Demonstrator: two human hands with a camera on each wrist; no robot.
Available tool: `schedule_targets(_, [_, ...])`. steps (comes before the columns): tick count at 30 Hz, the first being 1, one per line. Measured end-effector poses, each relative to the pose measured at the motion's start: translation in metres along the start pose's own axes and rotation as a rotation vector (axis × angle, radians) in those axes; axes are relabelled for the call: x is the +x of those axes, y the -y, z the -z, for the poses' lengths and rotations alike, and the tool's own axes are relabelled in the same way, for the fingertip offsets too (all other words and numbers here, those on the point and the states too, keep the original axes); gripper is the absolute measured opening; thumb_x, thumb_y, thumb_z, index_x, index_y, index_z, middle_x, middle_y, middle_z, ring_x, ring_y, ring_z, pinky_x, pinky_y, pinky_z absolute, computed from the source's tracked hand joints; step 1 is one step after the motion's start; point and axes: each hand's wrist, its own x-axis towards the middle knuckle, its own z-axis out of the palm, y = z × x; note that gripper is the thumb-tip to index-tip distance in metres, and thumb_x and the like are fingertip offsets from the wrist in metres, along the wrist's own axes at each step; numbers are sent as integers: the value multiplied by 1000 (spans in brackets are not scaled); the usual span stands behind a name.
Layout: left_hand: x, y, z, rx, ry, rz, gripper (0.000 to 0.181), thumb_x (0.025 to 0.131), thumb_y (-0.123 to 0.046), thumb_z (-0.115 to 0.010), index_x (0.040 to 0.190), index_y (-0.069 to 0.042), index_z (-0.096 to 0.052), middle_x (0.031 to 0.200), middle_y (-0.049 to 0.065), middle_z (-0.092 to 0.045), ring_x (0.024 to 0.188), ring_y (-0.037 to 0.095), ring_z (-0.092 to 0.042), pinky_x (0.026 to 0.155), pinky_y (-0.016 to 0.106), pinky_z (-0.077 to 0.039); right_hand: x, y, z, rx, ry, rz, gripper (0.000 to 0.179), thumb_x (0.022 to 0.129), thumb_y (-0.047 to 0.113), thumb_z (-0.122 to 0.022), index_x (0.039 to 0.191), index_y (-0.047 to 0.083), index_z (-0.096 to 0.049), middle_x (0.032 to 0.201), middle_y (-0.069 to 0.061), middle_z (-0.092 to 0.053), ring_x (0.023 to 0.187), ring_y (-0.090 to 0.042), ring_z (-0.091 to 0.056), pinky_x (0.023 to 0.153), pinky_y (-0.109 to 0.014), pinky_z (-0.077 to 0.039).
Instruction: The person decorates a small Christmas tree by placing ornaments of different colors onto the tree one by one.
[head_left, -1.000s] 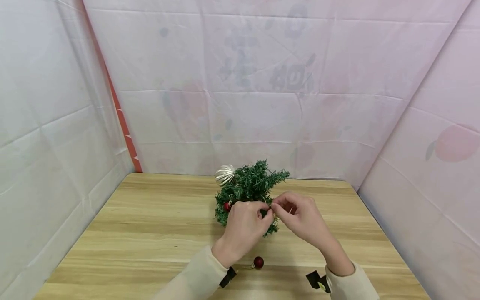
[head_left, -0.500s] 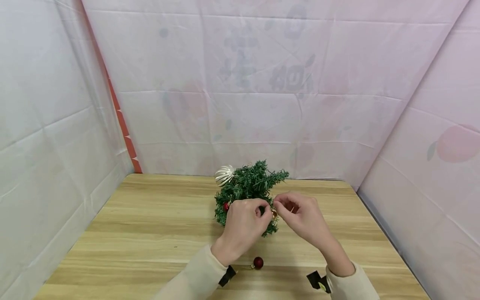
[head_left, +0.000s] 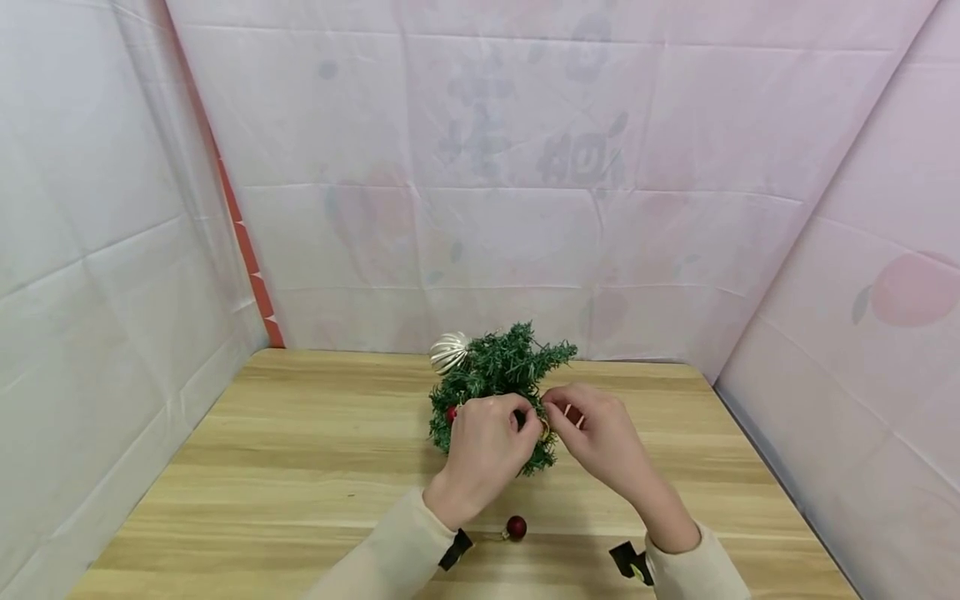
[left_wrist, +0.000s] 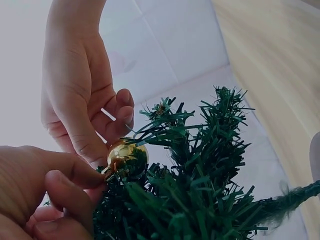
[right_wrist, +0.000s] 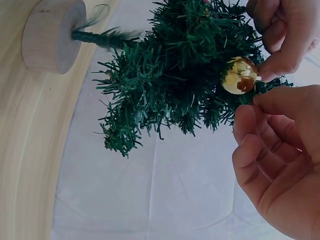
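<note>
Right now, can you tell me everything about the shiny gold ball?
The gold ball is round and glossy, with a metallic-looking surface that reflects like a mirror. It sits against the needles of the green tree, out near the branch tips. The left hand and right hand meet at one end of it, but exactly what they pinch is too small to see.

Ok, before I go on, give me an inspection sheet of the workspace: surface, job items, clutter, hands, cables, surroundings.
Surface: wood-grain table, one dark speck.
Job's things: green tree on round wooden base; silver bauble, red bauble and gold bauble at its branches.
Clutter: loose dark-red bauble near the front.
Hands: left hand and right hand, fingertips by the gold bauble; exact grip unclear.
Cables: nothing seen.
Surroundings: pale printed fabric on three sides.
</note>
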Motion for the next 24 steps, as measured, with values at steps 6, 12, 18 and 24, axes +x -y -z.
schedule_targets(6, [1,-1,0,-11,-1,29,14,90,-12,-65,82,-12,-77,45,-13,-42,34,-3,-24,35,14,-20,1,-3,-1,-21,18,15,12,91,5,-70,98,14,-72,83,9,-65,68,0,-57,55,-20,-49])
schedule_targets(12, [0,-1,-2,39,1,21,14,89,-10,-66,80,-12,-76,45,-13,-42,33,-5,-24,34,12,-19,0,-5,-2,-8,63,-10,12,92,7,-69,100,15,-73,84,9,-64,67,1,-57,55,-20,-48])
schedule_targets(18, [-3,-3,-5,198,3,11,15,88,-14,-67,75,-17,-74,48,-12,-45,35,-2,-25,33,14,-18,-1,-8,-3,-2,91,-11,12,92,8,-69,100,15,-74,84,10,-65,67,2,-56,55,-19,-49])
schedule_targets(24, [-7,-6,-4,231,12,2,16,90,-18,-68,76,-18,-75,53,-10,-52,38,-2,-28,35,14,-19,-1,-11,0,35,98,-8,13,93,8,-68,102,16,-74,87,9,-66,68,1,-57,55,-20,-49])
